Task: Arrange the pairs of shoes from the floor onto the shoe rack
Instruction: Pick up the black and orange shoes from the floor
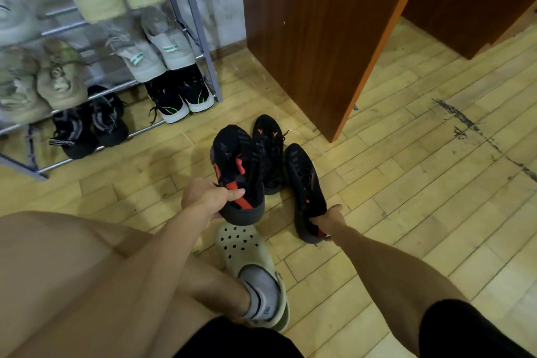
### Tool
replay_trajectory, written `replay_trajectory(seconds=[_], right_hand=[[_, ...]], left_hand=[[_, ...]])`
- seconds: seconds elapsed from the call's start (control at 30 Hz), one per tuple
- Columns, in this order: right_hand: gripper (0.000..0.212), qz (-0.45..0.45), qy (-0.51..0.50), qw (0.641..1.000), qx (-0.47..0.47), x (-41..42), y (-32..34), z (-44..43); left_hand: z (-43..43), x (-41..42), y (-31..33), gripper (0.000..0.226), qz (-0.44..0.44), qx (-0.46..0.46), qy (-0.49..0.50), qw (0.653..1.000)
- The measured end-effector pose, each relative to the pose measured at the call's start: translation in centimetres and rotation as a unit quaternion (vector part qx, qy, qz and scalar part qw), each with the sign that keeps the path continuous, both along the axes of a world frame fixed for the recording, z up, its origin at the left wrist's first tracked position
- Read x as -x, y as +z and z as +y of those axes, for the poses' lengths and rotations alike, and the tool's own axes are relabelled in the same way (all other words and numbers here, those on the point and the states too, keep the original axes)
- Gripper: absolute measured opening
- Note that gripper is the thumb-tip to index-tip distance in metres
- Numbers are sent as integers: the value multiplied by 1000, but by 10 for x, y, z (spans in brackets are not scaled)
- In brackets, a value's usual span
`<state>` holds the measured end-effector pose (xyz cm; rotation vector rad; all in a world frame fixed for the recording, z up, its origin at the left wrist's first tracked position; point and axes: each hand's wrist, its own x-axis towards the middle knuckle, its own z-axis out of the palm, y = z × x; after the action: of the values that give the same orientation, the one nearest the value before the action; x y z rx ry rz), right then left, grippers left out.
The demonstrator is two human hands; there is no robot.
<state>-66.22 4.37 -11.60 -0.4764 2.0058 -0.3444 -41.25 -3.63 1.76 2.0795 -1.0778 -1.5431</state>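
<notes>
My left hand [207, 197] grips the heel of a black sneaker with red tabs [236, 160], lifted a little off the wooden floor. My right hand [328, 219] is closed on the heel opening of a second black sneaker [305, 183] that lies on the floor to the right. Between them stands a third black sneaker with orange marks [268, 142], untouched. The grey metal shoe rack [200, 26] stands at the upper left, its shelves holding beige, white and black pairs.
A brown wooden cabinet panel [313, 23] stands just right of the rack, close behind the sneakers. My foot in a cream clog [247, 244] and white sock rests on the floor right below the left-hand sneaker. Wooden floor stretches to the right.
</notes>
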Motion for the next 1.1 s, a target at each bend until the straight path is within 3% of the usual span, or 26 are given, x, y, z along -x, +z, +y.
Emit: replay_trajectory(seconds=[0.17,0.3,0.43,0.57,0.67,0.77,0.9,1.1], right_hand=[[40,-177,-4,981,-79,10,5,-4],[30,-280,-40,957,-68,10,22,-6],[17,-232,-28,972,-16,22,38,-4],[23,-152,19,987,49,37,72,3],[38,-141,22,983,111,44,107,-2],[49,-153,43,972,175,37,151,-22],[42,-159,83,954,240,8,214,-58],[38,-155,144,929,304,-57,303,-108]], left_hand=[[-6,4,1,24,-7,-3,-9,1000],[-8,17,6,29,21,-16,12,1000],[-5,38,22,44,85,-42,37,995],[0,49,52,40,140,-62,17,988],[4,46,80,39,169,-49,0,984],[6,32,111,40,183,-16,12,983],[0,-4,156,38,180,50,53,981],[-19,-80,221,17,146,155,117,970]])
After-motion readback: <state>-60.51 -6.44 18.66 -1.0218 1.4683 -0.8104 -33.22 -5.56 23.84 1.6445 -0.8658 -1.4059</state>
